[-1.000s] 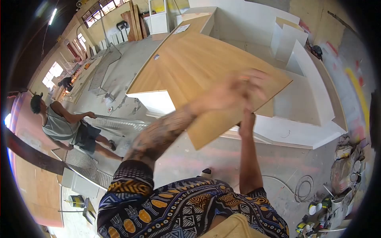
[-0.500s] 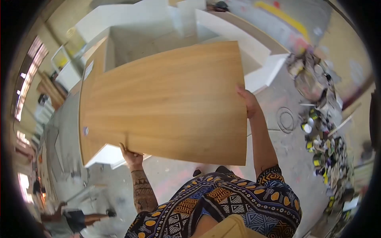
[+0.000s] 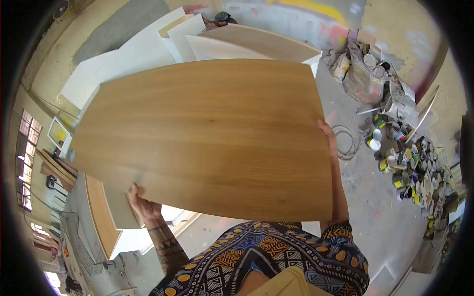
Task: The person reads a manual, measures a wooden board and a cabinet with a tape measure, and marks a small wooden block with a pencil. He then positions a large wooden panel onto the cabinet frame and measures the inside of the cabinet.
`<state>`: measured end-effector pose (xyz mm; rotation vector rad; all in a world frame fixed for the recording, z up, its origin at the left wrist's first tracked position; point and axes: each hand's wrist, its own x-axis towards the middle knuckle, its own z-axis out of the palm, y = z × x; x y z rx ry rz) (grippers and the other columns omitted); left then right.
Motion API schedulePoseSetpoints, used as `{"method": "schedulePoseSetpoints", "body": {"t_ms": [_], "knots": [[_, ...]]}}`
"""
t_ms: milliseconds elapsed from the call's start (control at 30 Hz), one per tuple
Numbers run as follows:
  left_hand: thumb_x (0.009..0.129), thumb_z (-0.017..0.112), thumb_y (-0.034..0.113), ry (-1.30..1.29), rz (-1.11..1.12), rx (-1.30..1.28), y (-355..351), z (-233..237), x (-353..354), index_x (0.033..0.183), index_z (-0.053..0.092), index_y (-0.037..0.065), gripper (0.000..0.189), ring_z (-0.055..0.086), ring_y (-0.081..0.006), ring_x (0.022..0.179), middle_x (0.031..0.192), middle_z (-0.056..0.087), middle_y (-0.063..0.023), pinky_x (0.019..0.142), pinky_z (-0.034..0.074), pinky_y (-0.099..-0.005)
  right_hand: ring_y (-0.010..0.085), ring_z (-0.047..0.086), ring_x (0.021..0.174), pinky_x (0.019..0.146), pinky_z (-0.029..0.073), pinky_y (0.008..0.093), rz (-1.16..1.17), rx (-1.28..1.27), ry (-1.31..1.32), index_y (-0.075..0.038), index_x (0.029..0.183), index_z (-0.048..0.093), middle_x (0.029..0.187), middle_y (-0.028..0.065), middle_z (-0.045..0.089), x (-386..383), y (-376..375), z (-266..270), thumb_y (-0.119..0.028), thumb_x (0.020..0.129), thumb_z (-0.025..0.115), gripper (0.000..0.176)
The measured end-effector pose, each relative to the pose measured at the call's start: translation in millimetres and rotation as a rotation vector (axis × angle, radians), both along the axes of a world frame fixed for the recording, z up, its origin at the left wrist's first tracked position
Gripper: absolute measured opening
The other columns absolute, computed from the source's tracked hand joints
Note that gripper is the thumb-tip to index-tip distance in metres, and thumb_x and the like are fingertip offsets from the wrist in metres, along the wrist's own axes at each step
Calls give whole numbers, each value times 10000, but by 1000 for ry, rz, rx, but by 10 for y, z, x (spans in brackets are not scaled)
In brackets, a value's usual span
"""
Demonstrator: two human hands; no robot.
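large tan woodgrain laminate panel [image 3: 207, 138] held up flat, left hand [image 3: 140, 202] fingers clamped on near edge, right hand [image 3: 328, 135] fingers gripped on side edge, paint cans [image 3: 405, 163] piled nearby

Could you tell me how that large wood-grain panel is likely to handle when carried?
The wood-grain panel is probably stiff: held only at its edges by the left hand and right hand, it shows no sag. Two hands alone lift it, so it is likely light for its size.
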<state>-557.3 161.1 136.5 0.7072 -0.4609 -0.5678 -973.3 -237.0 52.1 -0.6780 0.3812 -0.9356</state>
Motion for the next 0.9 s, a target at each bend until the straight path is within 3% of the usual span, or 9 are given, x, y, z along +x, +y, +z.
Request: {"method": "schedulePoseSetpoints", "body": {"t_ms": [33, 100, 233, 333, 400, 433, 500, 700, 900], "knots": [[974, 690, 289, 12, 161, 97, -485, 284, -180, 1324, 622, 28, 442, 726, -238, 985, 1213, 713, -135, 840, 618, -390, 245, 742, 1034, 889, 610, 376, 5, -3, -14, 33, 1380, 602, 1232, 133, 732, -128, -214, 26, -299, 1027, 642, 486], [983, 672, 302, -61, 45, 95, -1172, 484, -75, 1357, 611, 22, 471, 668, -322, 1227, 1291, 702, -152, 1067, 537, -479, 258, 743, 1040, 896, 609, 380, -50, -25, -135, 31, 1385, 598, 1248, 140, 728, -428, -415, 128, -322, 1024, 628, 505], [976, 679, 271, -143, -127, 142, -2745, 1096, -323, 1441, 551, 31, 538, 607, -331, 1311, 1423, 621, -154, 1088, 532, -475, 279, 735, 1057, 908, 605, 403, -174, -27, -25, 27, 1387, 589, 1269, 158, 715, -961, -1071, -106, -336, 1014, 610, 521], [966, 693, 260, -192, -158, 210, -3821, 1216, -176, 1340, 608, 34, 445, 705, -224, 1067, 1258, 701, -106, 902, 606, -385, 281, 719, 1077, 910, 601, 428, -251, 65, -148, 21, 1377, 589, 1264, 162, 705, -1134, -1372, 49, -321, 1001, 591, 508], [958, 694, 245, -203, -481, 190, -4514, 1125, 247, 1195, 654, 65, 300, 656, -111, 713, 1022, 734, -25, 642, 570, -265, 291, 700, 1107, 928, 592, 450, -203, 42, -196, 11, 1368, 587, 1268, 159, 692, -1277, -1737, -98, -309, 985, 594, 499], [958, 694, 245, -211, -488, 187, -4832, 1175, 157, 1195, 654, 65, 300, 656, -111, 713, 1022, 734, -25, 642, 570, -265, 291, 700, 1107, 928, 592, 450, -211, 39, -204, 11, 1368, 587, 1268, 159, 692, -1285, -1899, -114, -309, 985, 594, 499], [949, 670, 242, -137, -271, 329, -5425, 1181, -49, 911, 649, 133, 118, 385, -60, 468, 733, 616, 64, 464, 368, -233, 304, 695, 1119, 939, 588, 464, -223, 156, -245, -3, 1341, 599, 1247, 157, 691, -1270, -2210, -142, -311, 980, 593, 475], [899, 659, 262, -15, -269, 363, -6917, 638, 474, 905, 653, 150, 112, 379, -79, 448, 719, 624, 49, 480, 406, -225, 350, 675, 1173, 981, 584, 488, -330, 91, -224, 3, 1463, 503, 1331, 186, 653, -906, -3267, -230, -355, 1003, 555, 585], [930, 610, 257, 16, -365, 230, -8142, 205, 1151, 1215, 657, 87, 336, 720, -237, 956, 1146, 727, -94, 849, 615, -405, 351, 669, 1174, 980, 580, 491, -339, 230, -224, -14, 1416, 531, 1332, 180, 650, -87, -4106, -364, -264, 1000, 570, 487]]}}
